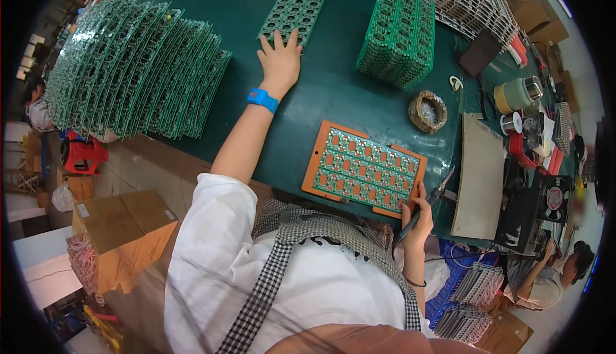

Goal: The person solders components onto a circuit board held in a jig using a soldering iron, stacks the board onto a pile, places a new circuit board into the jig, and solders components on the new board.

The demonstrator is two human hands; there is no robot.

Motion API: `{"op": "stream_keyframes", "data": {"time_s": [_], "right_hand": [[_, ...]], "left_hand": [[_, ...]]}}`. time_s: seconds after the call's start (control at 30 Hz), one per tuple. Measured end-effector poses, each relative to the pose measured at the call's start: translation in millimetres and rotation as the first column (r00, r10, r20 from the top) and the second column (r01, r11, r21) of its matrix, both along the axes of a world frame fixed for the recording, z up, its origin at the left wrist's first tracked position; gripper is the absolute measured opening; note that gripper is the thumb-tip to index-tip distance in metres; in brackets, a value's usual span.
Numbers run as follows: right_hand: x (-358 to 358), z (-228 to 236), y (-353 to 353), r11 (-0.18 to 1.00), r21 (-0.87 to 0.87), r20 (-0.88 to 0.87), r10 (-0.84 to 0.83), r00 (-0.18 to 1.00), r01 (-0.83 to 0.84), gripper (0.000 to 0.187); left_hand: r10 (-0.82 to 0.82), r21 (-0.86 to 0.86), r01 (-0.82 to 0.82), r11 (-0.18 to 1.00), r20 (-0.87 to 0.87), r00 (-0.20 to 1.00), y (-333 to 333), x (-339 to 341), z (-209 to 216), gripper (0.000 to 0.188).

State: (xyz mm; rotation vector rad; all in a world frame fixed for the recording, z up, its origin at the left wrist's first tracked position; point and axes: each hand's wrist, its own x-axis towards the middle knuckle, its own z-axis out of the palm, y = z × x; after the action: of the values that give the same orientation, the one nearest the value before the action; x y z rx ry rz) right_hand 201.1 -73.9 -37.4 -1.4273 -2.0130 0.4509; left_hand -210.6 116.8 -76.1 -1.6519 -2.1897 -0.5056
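Note:
My left hand (pixel 280 65) reaches far forward, fingers spread on the near edge of a green circuit board panel (pixel 295 10) with rows of round holes, lying flat. A blue strap (pixel 262 100) circles that wrist. My right hand (pixel 418 222) is closed around a soldering iron (pixel 436 195), its tip pointing up and right, away from the boards. The same hand rests by the right edge of an orange fixture (pixel 312 169). Seated in this fixture is another circuit board panel (pixel 366 166), with rows of orange openings showing through.
Many green panels (pixel 141 65) stand on edge in a long row at left. A second stack of panels (pixel 398 33) stands at the back right. Nearby are a round brown pot (pixel 427 112), a solder spool (pixel 511 123), a green jar (pixel 516 94) and a grey plate (pixel 480 174).

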Motion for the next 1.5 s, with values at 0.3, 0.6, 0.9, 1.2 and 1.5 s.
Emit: {"op": "stream_keyframes", "data": {"time_s": [0.3, 0.6, 0.9, 1.2, 1.5], "right_hand": [[-3, 0, -1, 0.999, 0.030, -0.020, -0.009, 1.000, 0.010, 0.029], [0, 10, 3, 0.991, 0.137, 0.056, -0.005, 0.998, -0.003, 0.034], [101, 33, -8, 0.415, 0.576, -0.167, -0.784, 0.598, 0.705, 0.020], [41, 60, -23, 0.827, 0.354, -0.308, -0.339, 0.889, 0.438, 0.072], [31, 13, 16, 0.932, 0.299, -0.359, -0.086, 0.929, 0.202, 0.035]], "left_hand": [[0.098, -0.017, -0.100, 0.995, -0.092, 0.991, -27, 26, 8, 0.047], [-0.194, 0.049, 0.329, 0.943, 0.885, 0.424, -165, 58, 64, 0.029], [-0.141, -0.008, 0.236, 0.972, 0.780, 0.609, -227, 96, 50, 0.027], [-0.152, 0.409, 0.308, 0.859, 0.777, -0.611, -218, 28, 89, 0.018], [-0.262, 0.558, 0.096, 0.824, 0.226, 0.938, -126, 123, 137, 0.008]]}}
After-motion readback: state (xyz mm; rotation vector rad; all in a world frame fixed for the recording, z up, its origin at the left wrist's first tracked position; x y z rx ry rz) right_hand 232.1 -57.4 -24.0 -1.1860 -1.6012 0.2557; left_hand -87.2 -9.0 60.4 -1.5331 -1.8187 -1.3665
